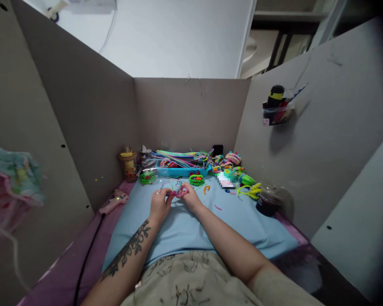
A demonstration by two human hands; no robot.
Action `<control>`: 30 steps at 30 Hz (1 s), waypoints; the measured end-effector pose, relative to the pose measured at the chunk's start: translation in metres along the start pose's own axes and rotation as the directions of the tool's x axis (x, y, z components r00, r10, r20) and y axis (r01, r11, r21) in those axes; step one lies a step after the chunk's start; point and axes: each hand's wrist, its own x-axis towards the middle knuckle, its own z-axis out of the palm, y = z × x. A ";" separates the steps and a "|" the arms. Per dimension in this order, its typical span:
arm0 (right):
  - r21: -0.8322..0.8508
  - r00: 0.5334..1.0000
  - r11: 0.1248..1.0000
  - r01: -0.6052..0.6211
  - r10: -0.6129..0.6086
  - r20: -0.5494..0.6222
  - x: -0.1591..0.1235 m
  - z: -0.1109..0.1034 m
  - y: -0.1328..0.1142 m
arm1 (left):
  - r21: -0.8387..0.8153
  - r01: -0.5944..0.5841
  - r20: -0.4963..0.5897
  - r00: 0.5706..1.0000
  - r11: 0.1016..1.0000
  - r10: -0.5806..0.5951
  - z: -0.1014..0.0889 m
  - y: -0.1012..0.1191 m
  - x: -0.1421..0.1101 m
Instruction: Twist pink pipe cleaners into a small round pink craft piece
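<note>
Over the light blue cloth point(178, 236), my left hand point(160, 205) and my right hand point(190, 196) meet, fingers closed in a pinch. Between them is a pink pipe cleaner point(181, 194), bent, with part of it hidden by the fingers. Thin pale blue and green loops point(172, 185) rise just above the fingertips; whether they join the pink piece I cannot tell. Beyond my right hand sits a small green fuzzy pipe-cleaner figure point(196, 180). An orange curved piece point(206, 189) and a pink scrap point(218, 207) lie to its right and nearer me.
A blue tray point(185, 172) of long coloured pipe cleaners stands at the back. At left are a brown-lidded cup point(128, 163) and a pink glue gun point(115, 201) with a black cord. Colourful figures point(232, 158) and a dark cup point(268, 202) sit at right. Grey panels surround the table.
</note>
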 end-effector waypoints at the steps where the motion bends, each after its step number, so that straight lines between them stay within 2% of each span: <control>1: 0.100 0.997 0.992 -0.071 0.067 0.045 -0.001 0.002 0.000 | 0.001 -0.001 0.002 1.000 1.000 0.001 0.000 0.000 0.000; 4: 0.314 0.977 0.926 -0.209 0.181 0.115 -0.003 0.006 -0.001 | 0.006 0.003 0.022 1.000 1.000 -0.003 0.001 -0.001 0.001; 7: 0.383 0.962 0.884 -0.269 0.231 0.143 -0.003 0.007 -0.002 | 0.003 0.008 0.042 0.999 1.000 -0.009 0.001 -0.002 0.001; 12: 0.417 0.951 0.858 -0.300 0.238 0.195 -0.002 0.004 0.001 | -0.028 0.042 0.052 0.998 0.999 -0.040 0.001 -0.002 0.003; 17: 0.382 0.959 0.885 -0.266 0.204 0.197 -0.002 0.004 0.005 | -0.100 0.083 0.048 0.996 0.991 -0.078 0.001 -0.003 0.003; 21: 0.319 0.954 0.912 -0.258 0.188 0.235 -0.003 0.004 0.004 | -0.182 0.185 -0.026 0.981 0.966 -0.193 0.002 -0.004 0.004; 26: 0.208 0.917 0.939 -0.275 0.191 0.351 -0.005 0.003 0.003 | -0.350 0.335 -0.120 0.910 0.875 -0.396 -0.001 -0.005 0.011; 28: 0.187 0.882 0.938 -0.291 0.187 0.432 -0.007 0.003 0.004 | -0.416 0.379 -0.180 0.857 0.827 -0.483 -0.003 -0.009 0.013; 30: 0.150 0.819 0.931 -0.332 0.205 0.537 -0.008 0.003 0.006 | -0.480 0.420 -0.249 0.777 0.770 -0.578 -0.004 -0.017 0.015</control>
